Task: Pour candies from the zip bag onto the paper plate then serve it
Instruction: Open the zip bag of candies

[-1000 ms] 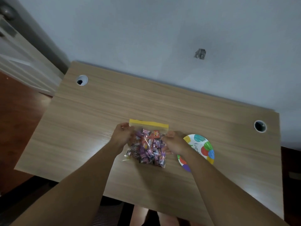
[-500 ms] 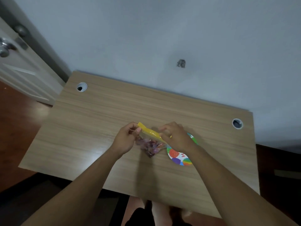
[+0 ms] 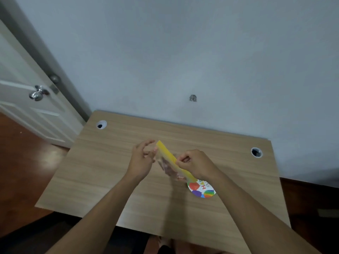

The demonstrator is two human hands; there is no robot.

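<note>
Two hands pinch the zip bag (image 3: 171, 163) above the paper plate (image 3: 201, 189).

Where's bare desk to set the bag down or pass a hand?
Free: the left half of the desk, from the left grommet hole to the near edge; also the far strip along the wall. Crowded: centre-right, where both hands hold the zip bag beside the paper plate.

Both forearms are bare, no sleeves in view; left hand (image 3: 141, 162) and right hand (image 3: 197, 165) wear no gloves.
</note>
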